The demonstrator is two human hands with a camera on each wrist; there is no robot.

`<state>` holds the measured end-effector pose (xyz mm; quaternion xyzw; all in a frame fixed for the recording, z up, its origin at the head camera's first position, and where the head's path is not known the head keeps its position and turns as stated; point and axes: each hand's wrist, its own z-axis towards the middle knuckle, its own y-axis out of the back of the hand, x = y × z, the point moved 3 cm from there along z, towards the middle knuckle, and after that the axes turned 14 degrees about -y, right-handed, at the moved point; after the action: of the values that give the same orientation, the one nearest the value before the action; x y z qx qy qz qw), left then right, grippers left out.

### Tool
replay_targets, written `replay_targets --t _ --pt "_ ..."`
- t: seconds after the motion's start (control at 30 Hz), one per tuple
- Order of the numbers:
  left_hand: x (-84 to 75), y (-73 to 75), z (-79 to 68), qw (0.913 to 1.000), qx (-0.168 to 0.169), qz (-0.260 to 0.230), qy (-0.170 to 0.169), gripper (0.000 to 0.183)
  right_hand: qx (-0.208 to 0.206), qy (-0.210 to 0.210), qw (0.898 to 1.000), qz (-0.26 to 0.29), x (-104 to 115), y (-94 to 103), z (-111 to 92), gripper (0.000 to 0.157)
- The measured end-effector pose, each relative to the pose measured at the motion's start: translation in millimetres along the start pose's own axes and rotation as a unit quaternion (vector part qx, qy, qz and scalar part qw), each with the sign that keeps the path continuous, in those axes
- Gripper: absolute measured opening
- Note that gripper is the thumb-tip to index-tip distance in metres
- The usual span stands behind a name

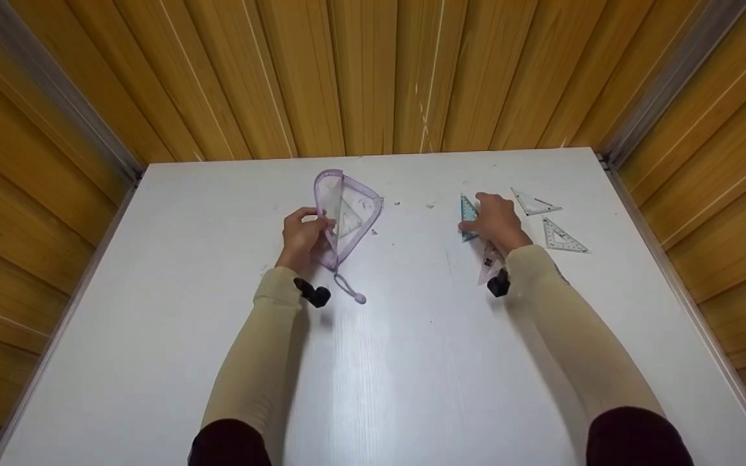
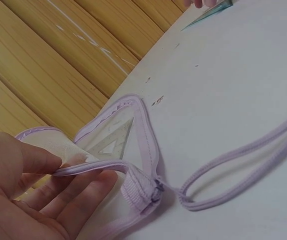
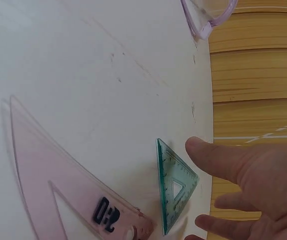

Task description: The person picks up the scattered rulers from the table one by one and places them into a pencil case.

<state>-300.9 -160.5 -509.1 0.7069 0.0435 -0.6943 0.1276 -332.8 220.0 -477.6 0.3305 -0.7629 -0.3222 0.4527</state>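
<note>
My left hand (image 1: 303, 236) pinches the zipped edge of a see-through mesh pouch (image 2: 144, 131) with lilac trim, its mouth spread apart. A clear set square (image 2: 111, 145) lies inside the pouch. A lilac wrist loop (image 1: 349, 288) trails from its near end. Over on the right, my right hand (image 1: 497, 220) hovers by a small teal set square (image 3: 177, 187), thumb and fingers apart around its corner. Whether a fingertip touches it is hard to tell. A pinkish set square (image 3: 78, 185) with dark print lies beside it, partly hidden under the right wrist in the head view.
Two more clear set squares, one farther back (image 1: 535, 204) and one nearer (image 1: 564, 237), lie right of my right hand. The white table (image 1: 373, 362) meets wood-patterned walls (image 1: 360, 77) at the back and sides. Small dark marks spot its surface.
</note>
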Motion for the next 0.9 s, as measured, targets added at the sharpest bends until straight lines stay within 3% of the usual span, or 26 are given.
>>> replay_targets --t 0.33,0.7,0.9 --pt "-1.7 -1.0 -1.1 1.0000 0.001 0.005 0.007 0.031 -0.024 0.040 0.998 -0.049 -2.5 -5.4 1.6 0.078" --pt "-3.2 0.9 -3.1 0.9999 0.010 0.004 -0.002 0.032 -0.032 0.060 0.997 -0.030 -0.2 -7.3 -1.6 0.064" --pt "-2.6 0.5 -1.4 0.9996 0.006 0.026 0.001 0.031 -0.023 0.041 0.999 -0.019 -0.4 -9.1 -0.4 0.067"
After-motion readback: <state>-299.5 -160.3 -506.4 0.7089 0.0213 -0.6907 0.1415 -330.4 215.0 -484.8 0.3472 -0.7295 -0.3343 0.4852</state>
